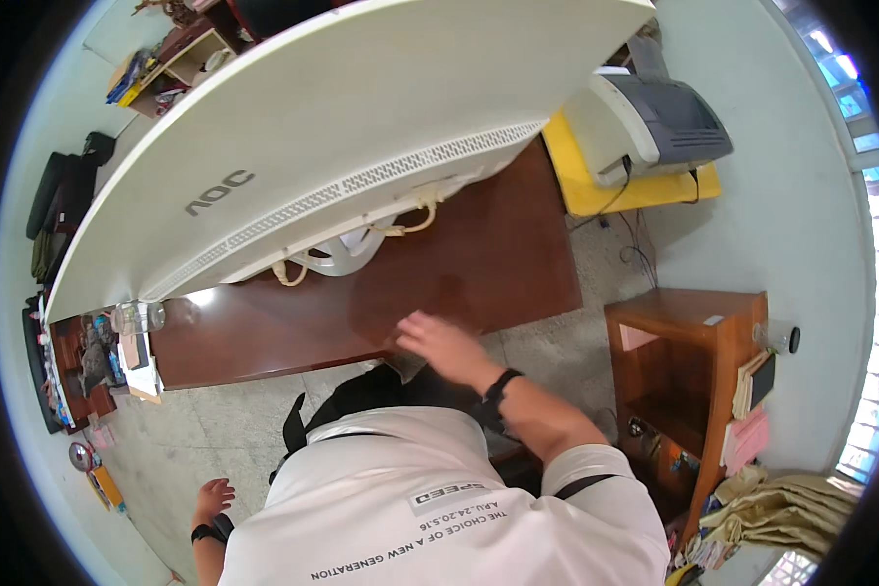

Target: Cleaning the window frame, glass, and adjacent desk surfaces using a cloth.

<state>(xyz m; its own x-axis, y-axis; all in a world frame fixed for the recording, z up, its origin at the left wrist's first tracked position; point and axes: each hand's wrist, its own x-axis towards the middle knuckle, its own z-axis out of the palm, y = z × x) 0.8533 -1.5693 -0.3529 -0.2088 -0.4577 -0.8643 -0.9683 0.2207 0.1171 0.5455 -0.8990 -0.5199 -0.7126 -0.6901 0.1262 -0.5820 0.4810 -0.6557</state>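
Over the near edge of the brown desk [293, 327] hovers my right hand [439, 344], slightly blurred, with fingers stretched out and nothing seen in them; I cannot tell whether it touches the top. A black band circles that wrist. My left hand [215, 498] hangs low at my left side, away from the desk, its fingers loosely bent and apart, holding nothing. On the desk stands a large white monitor [313, 117] with its back toward me. Pale cables [422, 220] plug into its lower edge, above a white stand [347, 256].
A grey and white printer [664, 122] sits on a yellow board [581, 186] at the far right. Nearer is a wooden cabinet [693, 308] with open shelves. A glass jar [139, 317] and papers [142, 366] lie at the desk's left end. Folded tan cloth [781, 523] is at lower right.
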